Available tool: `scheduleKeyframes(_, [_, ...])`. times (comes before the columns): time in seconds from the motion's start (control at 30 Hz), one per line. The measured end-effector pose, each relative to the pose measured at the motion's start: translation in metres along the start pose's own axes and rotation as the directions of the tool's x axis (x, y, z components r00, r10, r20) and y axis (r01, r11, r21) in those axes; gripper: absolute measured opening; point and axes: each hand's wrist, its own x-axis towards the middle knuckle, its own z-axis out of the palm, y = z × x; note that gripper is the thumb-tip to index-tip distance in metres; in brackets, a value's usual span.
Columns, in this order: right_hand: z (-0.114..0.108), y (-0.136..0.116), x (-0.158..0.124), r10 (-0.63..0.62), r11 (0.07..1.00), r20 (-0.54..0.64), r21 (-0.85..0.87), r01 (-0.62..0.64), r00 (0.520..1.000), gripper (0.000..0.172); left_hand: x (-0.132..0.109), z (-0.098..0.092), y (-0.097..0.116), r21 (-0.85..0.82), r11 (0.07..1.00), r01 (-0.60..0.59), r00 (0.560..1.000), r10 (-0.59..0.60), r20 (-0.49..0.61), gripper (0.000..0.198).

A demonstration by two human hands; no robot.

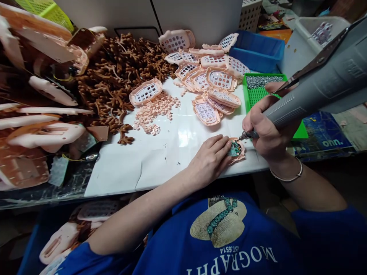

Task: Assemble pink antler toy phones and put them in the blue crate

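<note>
A pink plastic shell (242, 156) with a green circuit board (235, 149) in it lies at the front edge of the white work surface. Over its left part, my left hand (210, 154) presses it down with fingers closed together around its side. My right hand (265, 128) grips a grey electric screwdriver (301, 103), which slants down from the upper right. Its metal bit (243, 136) reaches the top edge of the circuit board; whether a screw sits under the tip is too small to tell.
Pink perforated shells (220, 78) lie piled at the back. Small pink rings (156, 112) and a heap of brown plastic parts (114, 76) are to the left. A green tray (254, 91) holds screws beside a blue bin (258, 49). Larger pink casings (46, 131) crowd the far left.
</note>
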Motion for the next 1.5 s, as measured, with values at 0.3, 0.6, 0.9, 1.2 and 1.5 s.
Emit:
scheduleKeyframes(0.3, [0.000,0.002,0.000,0.003,1.000,0.028,0.030,-0.004,1.000,0.032,0.000,-0.001,0.000,-0.007,1.000,-0.007,1.000,0.007,0.006,0.038])
scheduleKeyframes(0.6, [0.003,0.009,-0.005,0.061,0.997,0.125,0.045,-0.067,0.990,0.021,-0.001,0.001,-0.002,-0.012,1.000,-0.011,1.000,0.011,-0.015,0.039])
scheduleKeyframes(0.9, [-0.002,-0.013,0.020,0.006,1.000,0.026,0.000,-0.006,1.000,0.034,0.000,0.001,-0.001,-0.024,1.000,-0.015,0.999,0.015,-0.031,0.038])
scheduleKeyframes(1.2, [-0.002,-0.009,0.016,-0.013,1.000,0.021,0.019,0.012,1.000,0.036,-0.002,-0.002,0.001,0.115,0.993,-0.005,0.999,0.009,-0.037,0.038])
scheduleKeyframes(1.5, [-0.008,-0.007,0.013,0.042,0.993,0.023,-0.109,-0.039,0.999,0.040,0.001,-0.007,0.001,0.001,1.000,-0.009,1.000,0.009,-0.013,0.041])
